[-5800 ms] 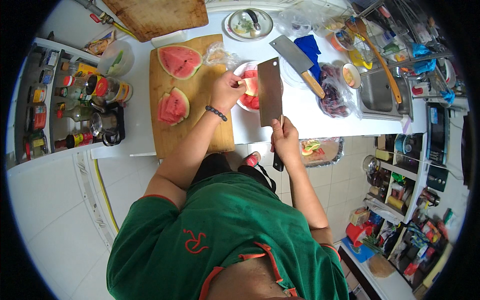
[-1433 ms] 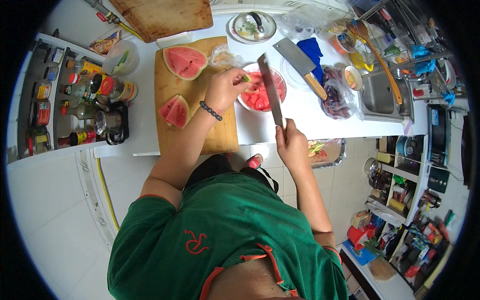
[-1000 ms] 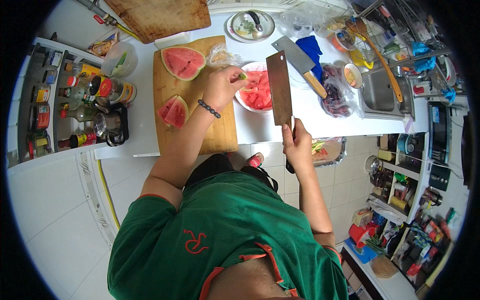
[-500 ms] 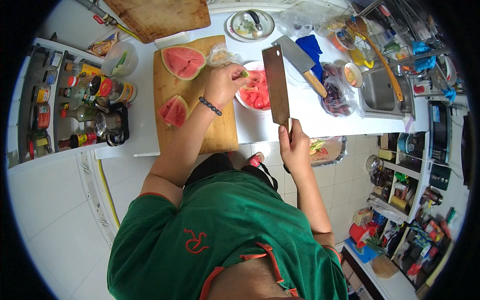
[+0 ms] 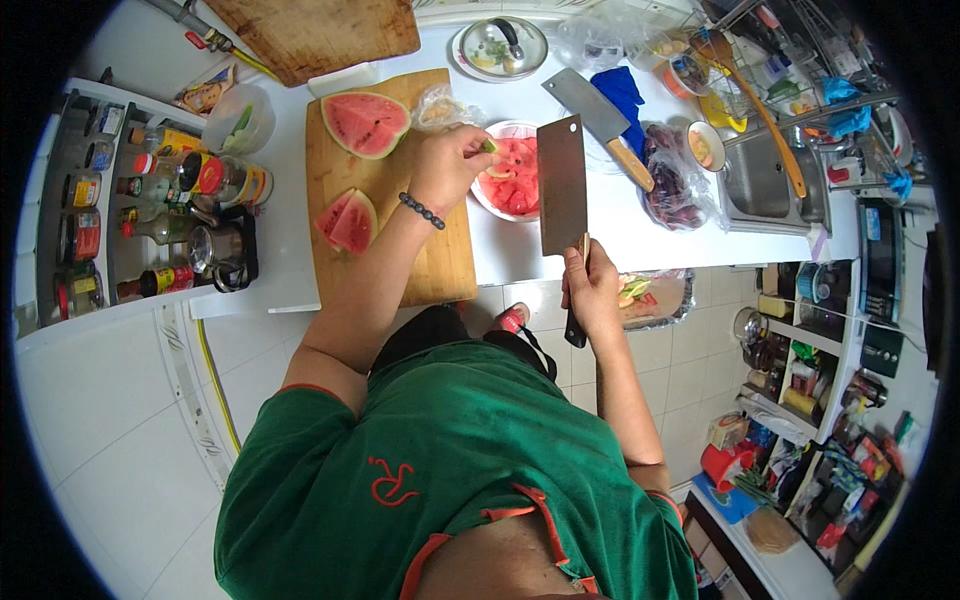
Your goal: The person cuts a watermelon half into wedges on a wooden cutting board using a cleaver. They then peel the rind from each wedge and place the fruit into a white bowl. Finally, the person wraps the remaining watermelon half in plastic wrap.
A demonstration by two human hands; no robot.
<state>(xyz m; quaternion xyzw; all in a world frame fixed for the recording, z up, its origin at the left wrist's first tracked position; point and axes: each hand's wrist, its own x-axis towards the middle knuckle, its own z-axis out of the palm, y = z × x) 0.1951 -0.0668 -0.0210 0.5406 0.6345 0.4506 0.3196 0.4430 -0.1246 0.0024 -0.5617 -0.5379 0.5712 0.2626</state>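
The wooden cutting board (image 5: 440, 272) lies to the left of the white bowl (image 5: 492, 211). The broad-bladed cleaver (image 5: 563, 190) stands in view at the bowl's right edge, the right hand (image 5: 594, 290) closed around its handle nearer the person than the bowl; a full, steady grip suits so heavy-looking a blade. The bowl itself contains red watermelon chunks (image 5: 515, 185). The large watermelon piece (image 5: 366, 123) rests on the board, left of the bowl; the cut wedges (image 5: 348, 222) lie left of it and nearer the person. Smallest, the green rind piece (image 5: 489, 146) is pinched in the left hand's (image 5: 448, 168) fingertips at the bowl's upper left rim. Good practice is probably to hold rind only, fingers clear of the edge, and to work low above the bowl.
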